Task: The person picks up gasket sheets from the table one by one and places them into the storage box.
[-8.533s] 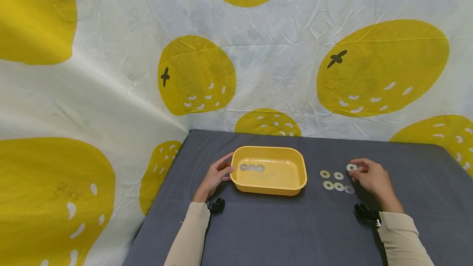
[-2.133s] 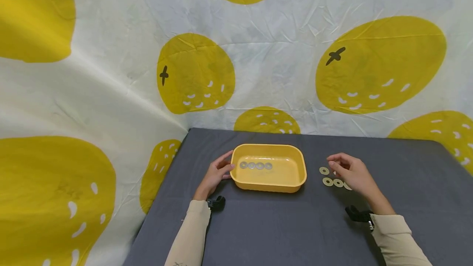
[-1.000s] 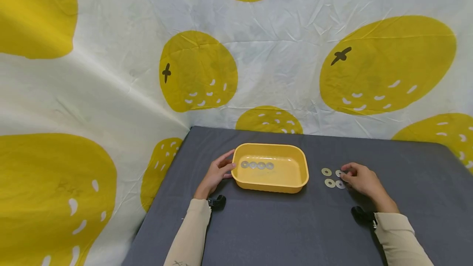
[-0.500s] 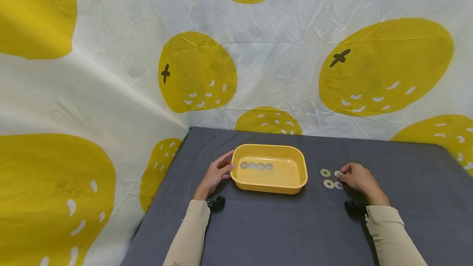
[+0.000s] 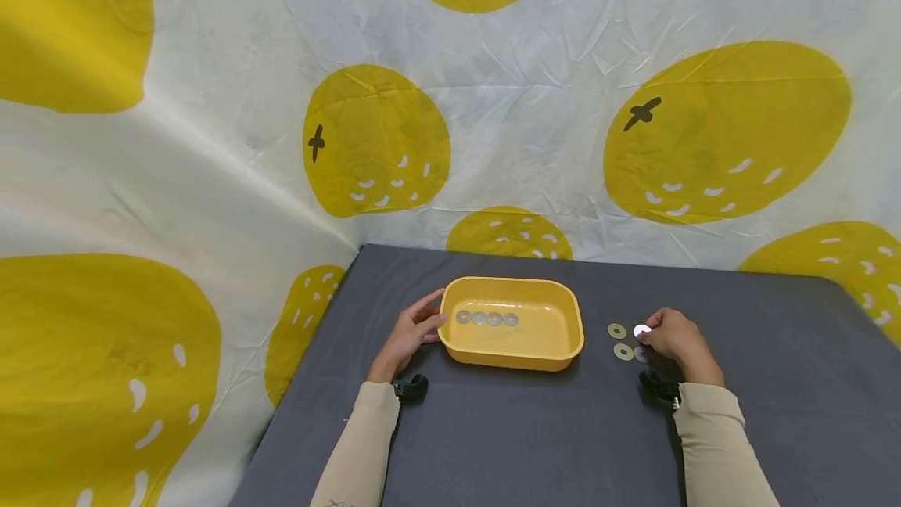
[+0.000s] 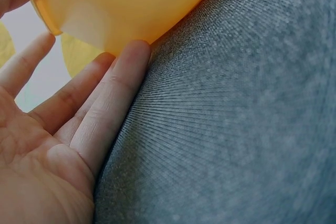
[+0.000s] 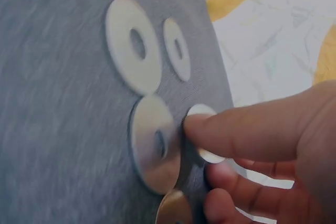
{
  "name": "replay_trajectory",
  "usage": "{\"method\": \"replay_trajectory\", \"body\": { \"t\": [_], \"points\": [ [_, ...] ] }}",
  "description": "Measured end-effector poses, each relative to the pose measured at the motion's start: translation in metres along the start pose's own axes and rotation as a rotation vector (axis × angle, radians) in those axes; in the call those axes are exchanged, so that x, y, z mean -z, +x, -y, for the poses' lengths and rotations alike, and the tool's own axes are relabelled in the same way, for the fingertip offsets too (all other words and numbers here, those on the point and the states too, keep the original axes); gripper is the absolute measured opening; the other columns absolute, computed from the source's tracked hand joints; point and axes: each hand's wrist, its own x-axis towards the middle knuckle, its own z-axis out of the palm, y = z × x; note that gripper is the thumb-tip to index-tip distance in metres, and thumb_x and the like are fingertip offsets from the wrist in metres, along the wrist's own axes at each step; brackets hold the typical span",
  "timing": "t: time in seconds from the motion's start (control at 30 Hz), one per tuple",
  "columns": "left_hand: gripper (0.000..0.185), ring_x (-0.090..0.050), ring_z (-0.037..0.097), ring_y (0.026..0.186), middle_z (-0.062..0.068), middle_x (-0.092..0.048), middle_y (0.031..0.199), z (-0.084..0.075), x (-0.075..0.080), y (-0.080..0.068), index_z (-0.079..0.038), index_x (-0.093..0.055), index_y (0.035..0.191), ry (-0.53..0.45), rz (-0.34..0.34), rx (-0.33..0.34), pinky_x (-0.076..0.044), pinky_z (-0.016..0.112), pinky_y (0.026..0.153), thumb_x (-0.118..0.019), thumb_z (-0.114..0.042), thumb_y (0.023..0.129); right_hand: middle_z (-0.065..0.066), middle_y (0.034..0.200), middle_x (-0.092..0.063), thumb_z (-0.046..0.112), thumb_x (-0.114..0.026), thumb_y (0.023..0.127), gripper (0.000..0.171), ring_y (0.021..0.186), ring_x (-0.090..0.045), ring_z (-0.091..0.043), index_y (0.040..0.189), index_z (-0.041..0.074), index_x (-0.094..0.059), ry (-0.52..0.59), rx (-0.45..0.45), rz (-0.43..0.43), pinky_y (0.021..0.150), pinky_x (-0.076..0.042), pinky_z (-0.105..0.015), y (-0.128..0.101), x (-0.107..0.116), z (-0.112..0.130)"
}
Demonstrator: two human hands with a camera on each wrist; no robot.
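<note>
A yellow plastic tray (image 5: 563, 311) stands on the grey cloth with a row of several metal washers (image 5: 486, 318) inside. My left hand (image 5: 411, 332) rests against the tray's left end; in the left wrist view its straight fingers (image 6: 113, 95) touch the tray's wall (image 6: 121, 3). To the right of the tray, my right hand (image 5: 669, 336) pinches one washer (image 5: 641, 330) between thumb and fingertip (image 7: 236, 129). Its edge (image 7: 202, 111) is tipped up from the cloth. Loose washers lie beside it (image 5: 616, 330) (image 5: 622, 351) (image 7: 133, 45) (image 7: 177, 49) (image 7: 155, 142).
The grey table (image 5: 535, 429) ends at a yellow-spotted white backdrop (image 5: 493, 124) behind and to the left. Its left edge (image 5: 310, 382) runs close to my left arm. Black wrist mounts (image 5: 411, 390) (image 5: 658, 388) sit by both sleeves.
The tray's row went from three washers to several. My right hand dropped onto the loose washers, drew slightly left and took hold of one. My left hand has stayed at the tray.
</note>
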Motion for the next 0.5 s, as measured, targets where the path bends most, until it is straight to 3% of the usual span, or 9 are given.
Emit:
{"method": "replay_trajectory", "body": {
  "t": [0.2, 0.5],
  "points": [
    [0.058, -0.067, 0.020, 0.111, 0.016, -0.061, 0.133, 0.0023, -0.0001, -0.0005, -0.033, -0.050, 0.152, 0.006, 0.000, -0.014, -0.063, 0.037, 0.087, -0.071, -0.030, 0.098, -0.023, 0.094, -0.060, 0.015, -0.071, 0.089, 0.030, 0.083, -0.058, -0.033, 0.103, -0.006, -0.055, 0.049, -0.007, -0.012, 0.064, -0.044, -0.034, -0.0023, -0.0006, -0.0007],
    [0.058, -0.067, 0.026, 0.114, 0.017, -0.062, 0.134, 0.0034, 0.0010, -0.0005, -0.036, -0.052, 0.150, 0.014, -0.003, -0.006, -0.063, 0.039, 0.089, -0.073, -0.032, 0.096, -0.022, 0.096, -0.066, 0.017, -0.072, 0.091, 0.034, 0.082, -0.061, -0.029, 0.109, -0.009, -0.060, 0.084, 0.052, -0.001, 0.065, -0.045, -0.033, 0.0023, 0.0019, -0.0067]
  ]
}}
